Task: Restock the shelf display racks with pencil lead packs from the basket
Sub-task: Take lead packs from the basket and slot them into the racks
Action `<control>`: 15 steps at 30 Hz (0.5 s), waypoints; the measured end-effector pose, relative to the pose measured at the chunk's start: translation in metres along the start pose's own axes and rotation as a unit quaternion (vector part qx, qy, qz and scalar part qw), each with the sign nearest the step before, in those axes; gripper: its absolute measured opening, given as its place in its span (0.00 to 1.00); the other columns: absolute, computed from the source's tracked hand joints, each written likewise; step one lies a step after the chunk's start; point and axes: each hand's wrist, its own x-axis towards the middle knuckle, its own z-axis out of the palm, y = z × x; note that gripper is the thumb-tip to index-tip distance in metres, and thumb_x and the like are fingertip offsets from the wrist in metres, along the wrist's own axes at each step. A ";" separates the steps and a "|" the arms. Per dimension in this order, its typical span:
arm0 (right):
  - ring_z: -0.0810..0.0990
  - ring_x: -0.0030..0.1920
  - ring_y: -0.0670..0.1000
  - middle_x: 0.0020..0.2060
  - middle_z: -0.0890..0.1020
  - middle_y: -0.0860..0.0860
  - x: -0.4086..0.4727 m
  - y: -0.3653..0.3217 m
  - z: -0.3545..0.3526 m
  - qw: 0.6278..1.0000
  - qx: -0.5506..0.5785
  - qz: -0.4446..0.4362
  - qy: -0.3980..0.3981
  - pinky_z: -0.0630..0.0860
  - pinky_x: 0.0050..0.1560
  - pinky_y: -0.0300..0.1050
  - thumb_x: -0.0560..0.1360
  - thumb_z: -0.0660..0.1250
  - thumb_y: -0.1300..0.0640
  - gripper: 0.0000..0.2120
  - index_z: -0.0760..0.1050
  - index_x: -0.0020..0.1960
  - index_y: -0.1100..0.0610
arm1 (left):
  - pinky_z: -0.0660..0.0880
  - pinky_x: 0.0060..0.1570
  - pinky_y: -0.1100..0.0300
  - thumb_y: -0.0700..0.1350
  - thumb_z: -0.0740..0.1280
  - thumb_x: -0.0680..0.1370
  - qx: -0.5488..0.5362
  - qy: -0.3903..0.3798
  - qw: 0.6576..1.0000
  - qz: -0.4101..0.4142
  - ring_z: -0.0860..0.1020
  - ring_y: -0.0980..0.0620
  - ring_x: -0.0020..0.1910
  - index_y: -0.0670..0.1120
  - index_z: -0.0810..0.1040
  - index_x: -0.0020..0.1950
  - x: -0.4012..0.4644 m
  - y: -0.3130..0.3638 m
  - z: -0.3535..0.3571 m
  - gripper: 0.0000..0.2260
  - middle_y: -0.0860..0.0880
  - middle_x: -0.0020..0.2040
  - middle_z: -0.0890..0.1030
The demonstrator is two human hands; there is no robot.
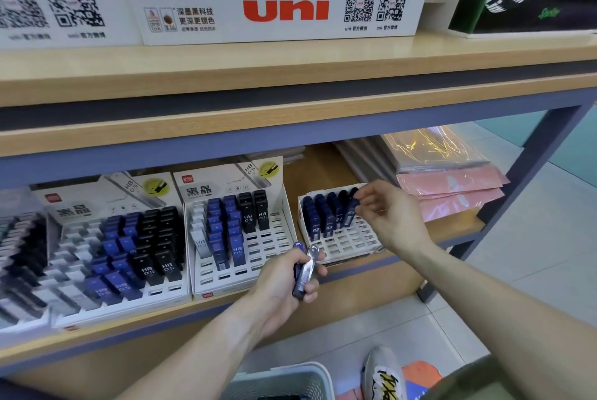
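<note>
Pencil lead packs (pixel 303 272), a blue and clear handful, sit gripped in the left hand (pixel 287 280) just in front of the middle rack (pixel 239 235). Right of that rack, the right hand (pixel 384 210) pinches one blue pack (pixel 350 212) at the small rack (pixel 342 231), fingers loosely spread. Below the middle rack, the grey basket (pixel 284 380) stands on the floor beside a shoe (pixel 384 373).

Pink folders (pixel 452 186) beside a uni box (pixel 284 9).

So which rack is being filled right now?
On the lower wooden shelf stand three white racks. It is the rightmost rack, beside the pink packets: smallest, no printed backboard, holding only dark blue 0.3 lead packs.
</note>
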 end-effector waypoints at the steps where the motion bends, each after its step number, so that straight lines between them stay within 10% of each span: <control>1: 0.81 0.40 0.42 0.40 0.83 0.44 -0.001 0.001 0.003 1.000 -0.018 -0.019 -0.009 0.79 0.46 0.37 0.74 0.73 0.64 0.10 0.81 0.48 0.50 | 0.63 0.26 0.59 0.38 0.57 0.82 -0.005 0.005 1.000 0.005 0.67 0.51 0.27 0.33 0.79 0.58 0.000 0.000 0.001 0.14 0.41 0.39 0.78; 5: 0.81 0.43 0.40 0.41 0.82 0.42 -0.002 -0.001 0.011 0.997 -0.052 -0.051 -0.040 0.73 0.44 0.26 0.75 0.72 0.64 0.09 0.81 0.51 0.52 | 0.64 0.27 0.58 0.36 0.59 0.82 -0.019 0.007 1.000 0.020 0.69 0.49 0.28 0.32 0.80 0.58 -0.004 0.001 0.007 0.13 0.42 0.39 0.77; 9: 0.81 0.43 0.41 0.41 0.82 0.42 -0.004 0.000 0.016 0.992 -0.077 -0.072 -0.064 0.76 0.45 0.34 0.75 0.71 0.65 0.11 0.78 0.51 0.51 | 0.67 0.29 0.56 0.35 0.59 0.83 -0.034 0.008 0.999 0.031 0.72 0.48 0.29 0.33 0.77 0.60 -0.008 0.003 0.007 0.10 0.40 0.52 0.84; 15: 0.82 0.42 0.49 0.39 0.84 0.47 -0.005 0.007 0.021 0.987 -0.129 -0.095 -0.028 0.76 0.42 0.43 0.75 0.69 0.66 0.09 0.77 0.49 0.52 | 0.78 0.39 0.51 0.38 0.61 0.84 -0.032 -0.012 0.999 0.016 0.79 0.46 0.37 0.40 0.81 0.62 -0.021 0.009 0.004 0.11 0.41 0.46 0.84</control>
